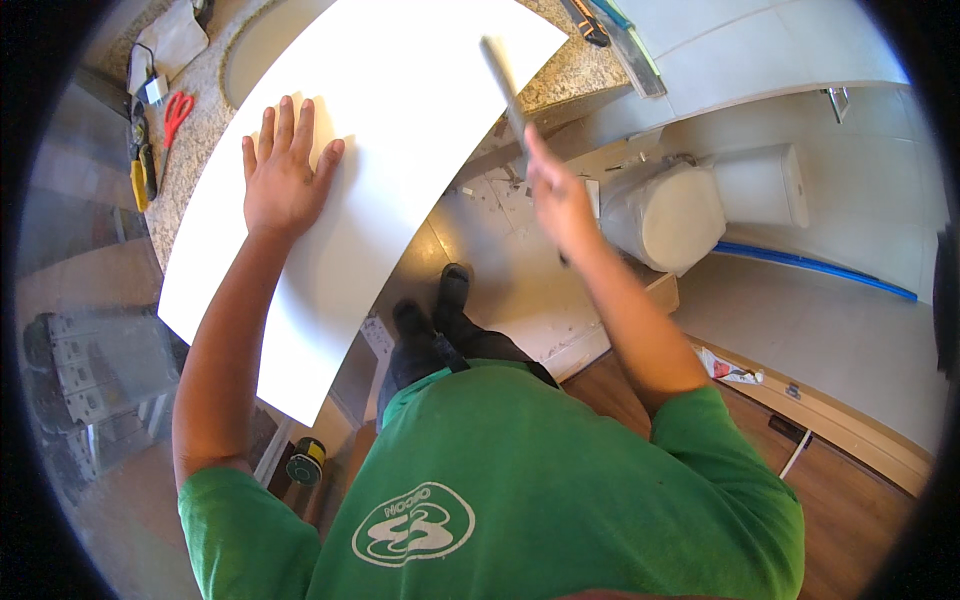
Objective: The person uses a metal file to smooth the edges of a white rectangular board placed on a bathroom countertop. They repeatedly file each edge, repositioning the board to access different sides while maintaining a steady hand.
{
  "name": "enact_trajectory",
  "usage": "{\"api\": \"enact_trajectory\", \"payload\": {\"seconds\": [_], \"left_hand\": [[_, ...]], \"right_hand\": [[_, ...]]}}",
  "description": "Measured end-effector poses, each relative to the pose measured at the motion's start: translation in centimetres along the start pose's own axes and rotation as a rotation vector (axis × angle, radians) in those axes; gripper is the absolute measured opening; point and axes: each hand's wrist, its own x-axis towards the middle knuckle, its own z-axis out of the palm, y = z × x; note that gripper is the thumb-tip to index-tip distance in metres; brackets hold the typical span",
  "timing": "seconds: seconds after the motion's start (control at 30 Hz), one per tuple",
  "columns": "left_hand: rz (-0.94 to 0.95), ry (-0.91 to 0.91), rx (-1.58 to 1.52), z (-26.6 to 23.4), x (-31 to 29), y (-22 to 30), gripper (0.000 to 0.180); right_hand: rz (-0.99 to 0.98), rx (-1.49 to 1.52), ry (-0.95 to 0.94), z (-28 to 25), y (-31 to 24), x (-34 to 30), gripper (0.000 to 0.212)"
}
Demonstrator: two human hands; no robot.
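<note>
A large white sheet [400,150] lies across the stone countertop [560,82], with one long edge hanging out over the floor. My left hand [284,172] is pressed flat on it, fingers spread. In my right hand [560,198], just past the sheet's right edge, is a long, narrow grey tool [506,88], like a flat file. Its far end reaches over the sheet and is smeared by motion. My right fingers are wrapped round its near part, which they mostly hide.
Red scissors [177,112], yellow-handled pliers [139,185] and a white charger [155,90] lie left by the basin [250,60]. A box cutter [588,24] rests at the far right of the counter. To the right stand a toilet [680,215] and a blue pole [815,268].
</note>
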Motion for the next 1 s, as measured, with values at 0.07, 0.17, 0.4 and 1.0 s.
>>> {"api": "enact_trajectory", "payload": {"seconds": [0.07,0.17,0.4,1.0], "left_hand": [[-0.007,-0.009,0.014,-0.1,-0.1,0.1,0.081],[-0.004,-0.020,0.018,-0.1,-0.1,0.1,0.081],[0.025,-0.010,-0.041,-0.4,0.1,0.0,0.078],[0.518,0.022,-0.233,-1.2,10.3,23.4,0.076]], "right_hand": [[-0.111,0.027,-0.025,0.6,-1.4,-4.4,0.052],[0.084,0.106,-0.117,0.2,-2.1,-4.8,0.052],[0.217,0.107,0.039,-2.5,3.2,7.1,0.046],[0.547,0.435,0.162,-10.8,8.7,-16.1,0.050]]}}
